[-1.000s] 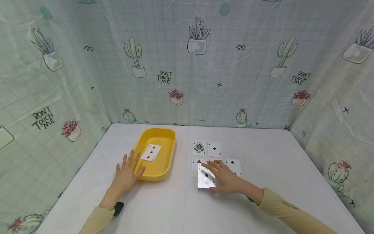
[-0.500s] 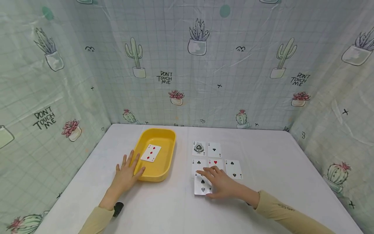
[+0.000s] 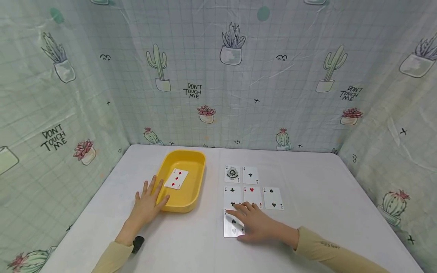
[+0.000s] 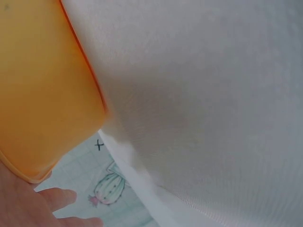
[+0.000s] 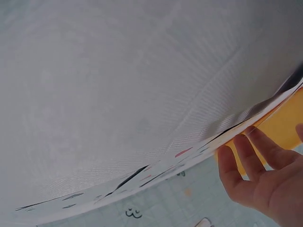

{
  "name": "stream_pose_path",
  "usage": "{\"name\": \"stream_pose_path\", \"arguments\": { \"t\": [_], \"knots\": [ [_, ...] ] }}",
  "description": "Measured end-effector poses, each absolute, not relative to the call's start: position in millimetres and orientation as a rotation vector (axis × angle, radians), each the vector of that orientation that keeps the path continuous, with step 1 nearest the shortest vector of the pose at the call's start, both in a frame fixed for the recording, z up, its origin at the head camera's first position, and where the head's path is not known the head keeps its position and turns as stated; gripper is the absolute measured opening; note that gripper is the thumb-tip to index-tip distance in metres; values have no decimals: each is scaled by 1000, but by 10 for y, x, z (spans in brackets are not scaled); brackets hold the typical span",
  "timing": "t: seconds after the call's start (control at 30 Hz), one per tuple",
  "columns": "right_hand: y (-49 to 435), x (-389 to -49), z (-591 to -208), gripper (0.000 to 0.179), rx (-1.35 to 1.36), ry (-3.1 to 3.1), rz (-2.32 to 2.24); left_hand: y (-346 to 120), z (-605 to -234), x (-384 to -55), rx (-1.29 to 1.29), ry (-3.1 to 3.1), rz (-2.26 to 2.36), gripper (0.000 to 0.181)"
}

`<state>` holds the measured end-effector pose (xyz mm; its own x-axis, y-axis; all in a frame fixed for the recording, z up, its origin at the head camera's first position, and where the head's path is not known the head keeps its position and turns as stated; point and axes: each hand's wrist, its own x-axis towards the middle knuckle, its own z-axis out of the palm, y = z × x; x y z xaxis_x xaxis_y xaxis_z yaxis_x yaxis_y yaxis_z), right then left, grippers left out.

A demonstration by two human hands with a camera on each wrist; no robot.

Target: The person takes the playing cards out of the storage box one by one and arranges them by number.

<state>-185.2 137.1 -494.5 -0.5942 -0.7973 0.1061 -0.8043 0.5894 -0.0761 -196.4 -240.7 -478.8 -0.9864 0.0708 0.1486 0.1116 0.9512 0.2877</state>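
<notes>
My left hand [image 3: 146, 206] rests with spread, straight fingers over the near left rim of a yellow tray [image 3: 186, 201]. In the tray lies a three of diamonds [image 3: 176, 178], face up. My right hand [image 3: 257, 223] holds a playing card of spades [image 3: 230, 227], seemingly a three, between fingers at its top and thumb at its lower right corner. That card is at or just above the table, directly below the two of clubs [image 3: 233, 194]; the hand covers its right part. In the right wrist view, the curled fingers [image 5: 251, 156] show, with the held card hard to make out.
An ace of spades [image 3: 232, 173] and an ace of clubs [image 3: 250, 175] form the back row. A two of hearts [image 3: 252, 192] and a two of spades [image 3: 273, 198] continue the row with the two of clubs. Patterned curtains [image 3: 256, 76] surround the white table [image 3: 317, 182].
My right hand has brought the spade card toward me and slightly left, from over the row of twos to below the two of clubs. The left hand stays still on the tray.
</notes>
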Motion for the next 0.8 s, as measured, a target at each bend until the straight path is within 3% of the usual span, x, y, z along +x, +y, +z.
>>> {"name": "stream_pose_path", "arguments": {
  "t": [0.8],
  "knots": [
    [1399, -1814, -5022, 77, 1407, -2656, 116, -2413, -4842, -1992, -142, -2947, -443, 69]
  ]
}}
